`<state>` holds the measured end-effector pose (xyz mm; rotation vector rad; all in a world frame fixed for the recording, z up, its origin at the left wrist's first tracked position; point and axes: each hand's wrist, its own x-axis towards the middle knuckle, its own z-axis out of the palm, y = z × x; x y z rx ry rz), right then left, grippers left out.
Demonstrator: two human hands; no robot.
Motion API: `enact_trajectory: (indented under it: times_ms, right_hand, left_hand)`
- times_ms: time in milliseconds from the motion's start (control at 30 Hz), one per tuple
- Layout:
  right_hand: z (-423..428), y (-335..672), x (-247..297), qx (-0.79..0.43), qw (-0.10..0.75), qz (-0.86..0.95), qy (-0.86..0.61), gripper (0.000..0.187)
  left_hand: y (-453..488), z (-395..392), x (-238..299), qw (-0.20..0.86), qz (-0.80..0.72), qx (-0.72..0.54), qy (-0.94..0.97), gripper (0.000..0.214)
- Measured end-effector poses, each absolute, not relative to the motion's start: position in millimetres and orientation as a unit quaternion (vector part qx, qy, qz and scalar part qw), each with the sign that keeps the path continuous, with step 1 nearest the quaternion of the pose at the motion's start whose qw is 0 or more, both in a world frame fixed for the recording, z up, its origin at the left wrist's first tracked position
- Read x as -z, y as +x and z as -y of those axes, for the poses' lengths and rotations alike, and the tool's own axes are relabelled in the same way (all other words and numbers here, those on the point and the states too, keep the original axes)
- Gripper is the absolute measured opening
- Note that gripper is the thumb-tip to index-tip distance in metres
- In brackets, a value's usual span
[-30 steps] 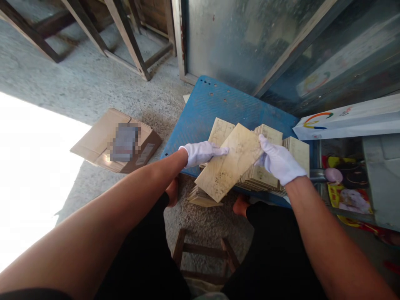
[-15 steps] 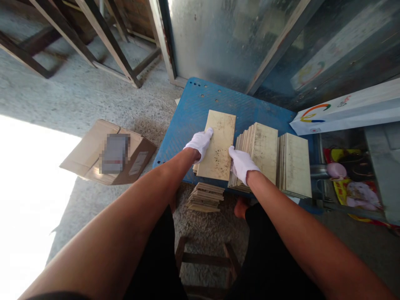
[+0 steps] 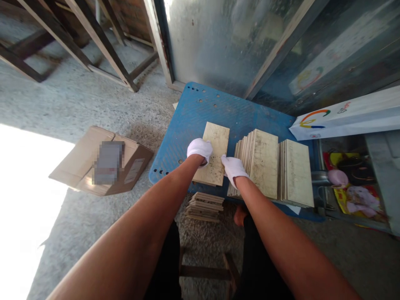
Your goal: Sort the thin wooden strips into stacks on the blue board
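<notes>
Both my white-gloved hands are over a blue perforated board [image 3: 190,112]. A beige speckled tile [image 3: 215,160] lies flat on it. My left hand [image 3: 200,151] is bunched on the tile's left edge, and my right hand [image 3: 233,170] presses against its lower right edge. To the right stand two rows of similar tiles on edge, a nearer stack [image 3: 264,163] and a farther stack [image 3: 296,173]. A small pile of tiles [image 3: 204,207] rests on the ground below the board.
A flattened cardboard box [image 3: 103,162] with a blurred label lies on the concrete at left. A white printed carton [image 3: 343,118] juts in at right above a shelf of colourful packets. A metal-framed panel rises behind the board. Wooden stool frames stand at top left and by my legs.
The tile that was tilted up between my hands now lies flat on the board, left of the stacks. My hands have drawn closer together, and the view has shifted slightly.
</notes>
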<state>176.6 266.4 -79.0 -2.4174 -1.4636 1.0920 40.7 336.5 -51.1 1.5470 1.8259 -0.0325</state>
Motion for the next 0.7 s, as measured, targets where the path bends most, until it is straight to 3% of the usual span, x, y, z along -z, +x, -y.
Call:
enact_trajectory:
  times_ms: [233,500,700]
  right_hand:
    - [-267.9,164.8,72.0,-0.336,0.017,0.485,-0.807,0.046]
    - [-269.1,163.7,62.4,-0.295,-0.026,0.502,-0.812,0.044]
    - [-265.5,161.4,57.8,-0.283,-0.022,0.534,-0.796,0.041]
  left_hand:
    - [35.9,-342.9,58.3,0.324,-0.684,0.066,0.65,0.049]
    - [36.5,-345.3,54.8,0.304,-0.609,0.129,0.722,0.032]
    - [34.0,-341.9,48.3,0.302,-0.592,0.138,0.734,0.032]
